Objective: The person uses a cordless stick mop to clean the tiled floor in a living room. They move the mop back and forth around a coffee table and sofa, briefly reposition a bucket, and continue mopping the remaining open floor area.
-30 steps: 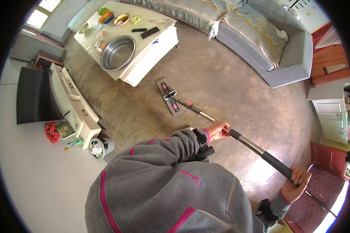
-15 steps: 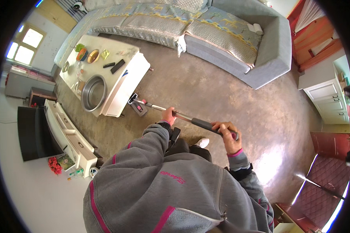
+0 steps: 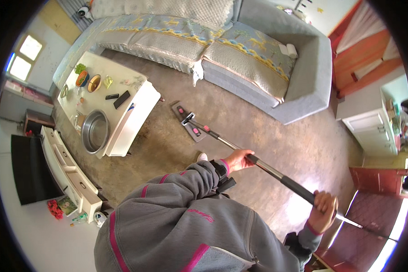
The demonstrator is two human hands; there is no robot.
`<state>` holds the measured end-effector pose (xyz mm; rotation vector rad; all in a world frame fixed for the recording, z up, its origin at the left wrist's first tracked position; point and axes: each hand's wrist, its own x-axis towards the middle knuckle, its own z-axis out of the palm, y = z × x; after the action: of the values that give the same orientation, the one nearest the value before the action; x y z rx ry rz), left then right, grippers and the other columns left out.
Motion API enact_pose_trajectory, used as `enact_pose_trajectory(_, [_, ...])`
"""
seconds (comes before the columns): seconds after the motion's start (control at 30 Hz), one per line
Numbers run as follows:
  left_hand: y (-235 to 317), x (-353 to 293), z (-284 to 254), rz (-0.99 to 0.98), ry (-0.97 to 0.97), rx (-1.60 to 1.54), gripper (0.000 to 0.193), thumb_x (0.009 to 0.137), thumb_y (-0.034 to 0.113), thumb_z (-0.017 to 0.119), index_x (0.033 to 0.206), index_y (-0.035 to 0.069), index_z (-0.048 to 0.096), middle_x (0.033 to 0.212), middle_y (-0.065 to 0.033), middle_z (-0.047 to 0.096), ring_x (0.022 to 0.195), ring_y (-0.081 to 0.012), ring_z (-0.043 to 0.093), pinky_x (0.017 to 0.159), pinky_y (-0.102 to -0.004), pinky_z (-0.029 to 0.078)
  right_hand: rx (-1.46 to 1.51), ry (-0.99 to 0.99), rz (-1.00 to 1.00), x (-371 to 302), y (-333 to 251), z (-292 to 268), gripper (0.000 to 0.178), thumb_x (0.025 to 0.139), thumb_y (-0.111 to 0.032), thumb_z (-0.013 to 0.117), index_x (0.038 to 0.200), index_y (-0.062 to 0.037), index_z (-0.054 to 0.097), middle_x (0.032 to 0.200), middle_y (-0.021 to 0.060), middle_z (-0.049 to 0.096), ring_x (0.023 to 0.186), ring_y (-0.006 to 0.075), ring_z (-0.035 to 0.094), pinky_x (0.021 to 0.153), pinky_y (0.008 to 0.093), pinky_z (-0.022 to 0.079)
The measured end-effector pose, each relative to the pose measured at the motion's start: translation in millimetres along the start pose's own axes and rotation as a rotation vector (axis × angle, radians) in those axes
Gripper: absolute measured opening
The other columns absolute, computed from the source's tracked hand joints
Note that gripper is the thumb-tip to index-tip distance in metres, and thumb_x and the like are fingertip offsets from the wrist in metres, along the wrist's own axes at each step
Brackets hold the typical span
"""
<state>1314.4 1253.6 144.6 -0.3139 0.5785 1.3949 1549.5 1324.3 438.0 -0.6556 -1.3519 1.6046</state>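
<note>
Both of my hands are closed round the pole of a flat mop (image 3: 272,171). My left hand (image 3: 240,161) grips the metal part of the pole, midway along it. Higher up, my right hand (image 3: 324,210) is wrapped round the dark handle near its end. The grey mop head (image 3: 179,109), with pink parts on it, lies flat on the concrete floor (image 3: 167,154) between the coffee table and the sofa. From there the pole slants up toward my right side.
A white coffee table (image 3: 136,122) at the left bears a metal basin (image 3: 95,131), bowls and a remote control. The long grey sofa (image 3: 303,90) runs along the far side. A TV (image 3: 29,170) and low cabinet (image 3: 72,172) stand left; a white cabinet (image 3: 369,131) is at the right.
The mop head has come out from the coffee table's edge to the right and turned. Both hands have moved right with the pole, the right one also lower and nearer my body.
</note>
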Motion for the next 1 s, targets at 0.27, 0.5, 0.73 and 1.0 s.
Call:
enact_pose_trajectory(0.27, [113.5,23.0,-25.2,0.257,0.188,-0.081,0.01,0.077,0.01,0.061,0.079,0.002,0.056,0.075,-0.0107,0.06,0.073,-0.0266,0.065,0.069,-0.0379,0.052,-0.023,-0.267,-0.074,58.2,65.0,88.2,0.026,0.088,-0.015,0.044,0.063,-0.0082,0.038,0.059,0.0056,0.041,0.06,0.018,0.042,0.089,0.0532,0.041])
enact_pose_trajectory(0.5, [240.1,27.0,-93.7,0.569,0.277,-0.455,0.007,0.079,0.003,0.055,0.079,-0.002,0.05,0.076,-0.0135,0.054,0.068,-0.0267,0.059,0.066,-0.0404,0.054,-0.11,-0.314,0.273,109.3,169.9,185.2,0.018,0.089,-0.013,0.048,0.074,-0.0014,0.048,0.098,0.0191,0.056,0.106,0.0318,0.05,0.092,0.0552,0.041])
enact_pose_trajectory(0.73, [295.5,37.0,-63.8,0.466,0.236,-0.411,0.004,0.079,-0.004,0.052,0.077,-0.003,0.048,0.071,-0.0128,0.051,0.066,-0.0257,0.056,0.069,-0.0472,0.054,-0.212,-0.654,0.836,199.4,131.0,220.2,0.053,0.086,-0.014,0.055,0.132,0.0015,0.034,0.127,0.0194,0.045,0.111,0.0289,0.053,0.079,0.0419,0.054])
enact_pose_trajectory(1.0, [410.1,82.9,-62.8,0.438,0.247,-0.214,0.008,0.081,-0.001,0.051,0.074,-0.004,0.049,0.076,-0.0137,0.053,0.077,-0.0284,0.061,0.076,-0.0463,0.052,-0.629,-0.794,1.037,350.2,189.9,281.1,0.043,0.087,-0.012,0.053,0.128,-0.0033,0.044,0.072,0.0084,0.059,0.04,0.0044,0.034,0.034,0.0205,0.023])
